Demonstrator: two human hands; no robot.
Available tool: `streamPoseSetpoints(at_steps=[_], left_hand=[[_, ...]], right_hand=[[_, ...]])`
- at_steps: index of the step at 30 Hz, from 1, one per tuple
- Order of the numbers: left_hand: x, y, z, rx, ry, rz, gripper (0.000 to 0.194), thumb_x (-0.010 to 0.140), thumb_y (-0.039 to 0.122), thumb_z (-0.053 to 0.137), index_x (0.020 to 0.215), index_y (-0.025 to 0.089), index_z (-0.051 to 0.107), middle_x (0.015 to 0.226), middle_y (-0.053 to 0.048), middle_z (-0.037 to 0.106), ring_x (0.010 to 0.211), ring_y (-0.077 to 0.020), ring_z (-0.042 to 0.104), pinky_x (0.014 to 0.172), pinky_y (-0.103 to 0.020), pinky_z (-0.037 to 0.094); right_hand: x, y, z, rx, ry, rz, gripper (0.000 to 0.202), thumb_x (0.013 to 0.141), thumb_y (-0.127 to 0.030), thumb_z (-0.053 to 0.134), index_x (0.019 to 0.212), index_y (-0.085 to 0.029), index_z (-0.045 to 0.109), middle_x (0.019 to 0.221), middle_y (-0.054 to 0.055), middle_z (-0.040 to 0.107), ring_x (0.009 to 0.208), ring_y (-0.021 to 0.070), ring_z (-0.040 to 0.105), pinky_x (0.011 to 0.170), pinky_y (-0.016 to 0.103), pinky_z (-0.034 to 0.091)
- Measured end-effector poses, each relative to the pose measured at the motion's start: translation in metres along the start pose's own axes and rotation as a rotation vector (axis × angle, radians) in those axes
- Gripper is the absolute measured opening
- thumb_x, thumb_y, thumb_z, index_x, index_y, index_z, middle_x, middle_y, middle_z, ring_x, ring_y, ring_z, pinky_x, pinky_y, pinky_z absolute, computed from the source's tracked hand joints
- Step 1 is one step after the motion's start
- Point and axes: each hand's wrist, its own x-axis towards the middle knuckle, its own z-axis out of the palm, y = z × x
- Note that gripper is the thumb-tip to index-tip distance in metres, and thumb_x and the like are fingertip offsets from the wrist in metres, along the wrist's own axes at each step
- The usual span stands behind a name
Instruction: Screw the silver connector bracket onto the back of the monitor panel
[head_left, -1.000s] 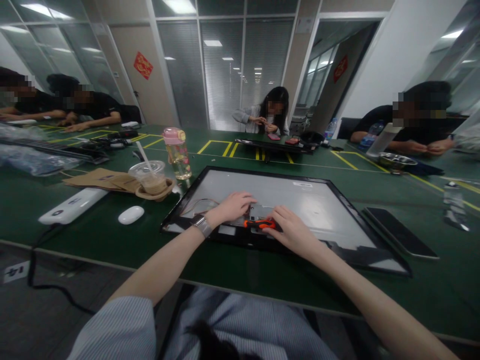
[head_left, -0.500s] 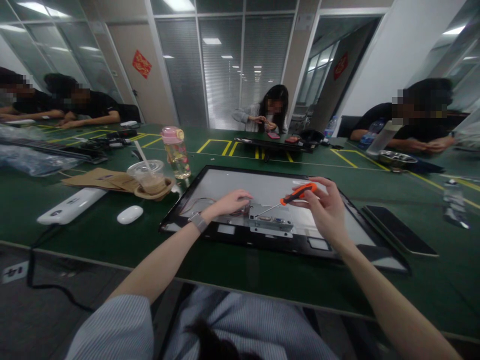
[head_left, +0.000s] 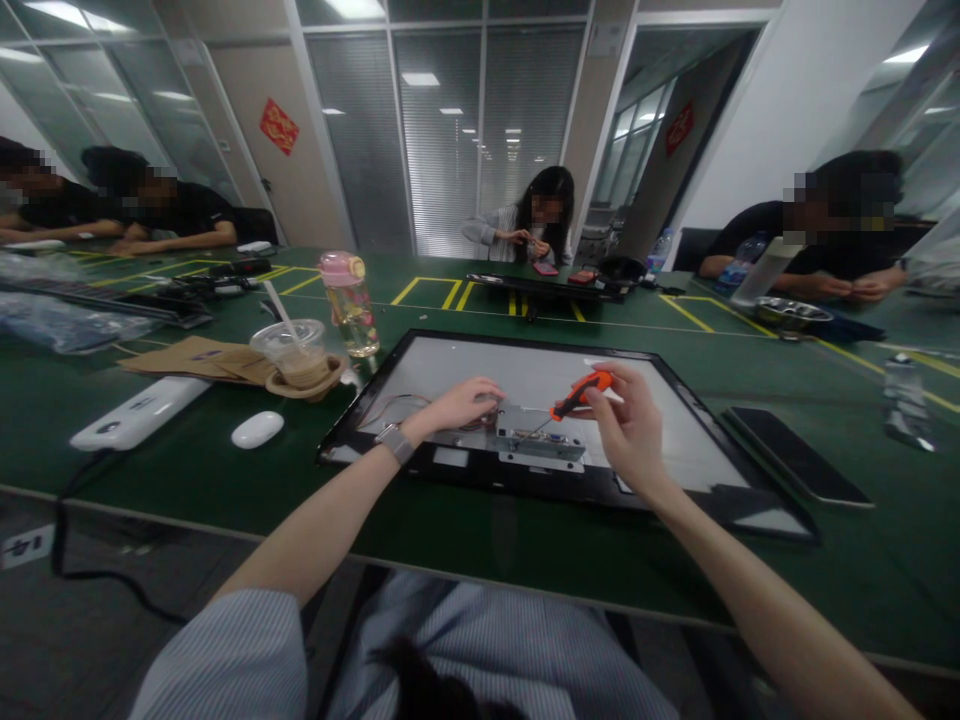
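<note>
right hand — fingers and thumb around a slanted screwdriver

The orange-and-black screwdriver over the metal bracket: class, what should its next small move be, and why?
Probably tilt the screwdriver more upright: its shaft slants across the metal bracket rather than standing square to it. The right hand grips it, and the left hand is by the bracket's left end. Whether the tip touches anything is too small to tell.
</note>
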Motion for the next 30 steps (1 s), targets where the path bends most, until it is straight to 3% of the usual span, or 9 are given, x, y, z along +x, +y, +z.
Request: streamPoseSetpoints(at_steps=[23,30], left_hand=[[-0.001,0.001,0.000,0.018,-0.004,-0.008,0.028,0.098,0.025,0.056,0.121,0.019,0.072,0.136,-0.010,0.064,0.129,-0.0224,0.060,0.117,-0.038,0.043],[0.001,-0.004,0.001,0.029,0.001,0.025,0.029,0.098,0.024,0.056,0.121,0.018,0.072,0.135,-0.012,0.064,0.128,-0.0243,0.060,0.116,-0.041,0.044]], right_hand=[[-0.003,0.001,0.003,-0.065,-0.009,-0.049,0.022,0.098,-0.028,0.059,0.120,-0.028,0.056,0.100,0.001,0.065,0.079,0.0191,0.077,0.072,0.039,0.071],[-0.003,-0.011,0.001,-0.217,-0.168,-0.138,0.024,0.101,-0.027,0.056,0.125,-0.028,0.057,0.106,0.006,0.071,0.089,0.0231,0.076,0.082,0.044,0.068]])
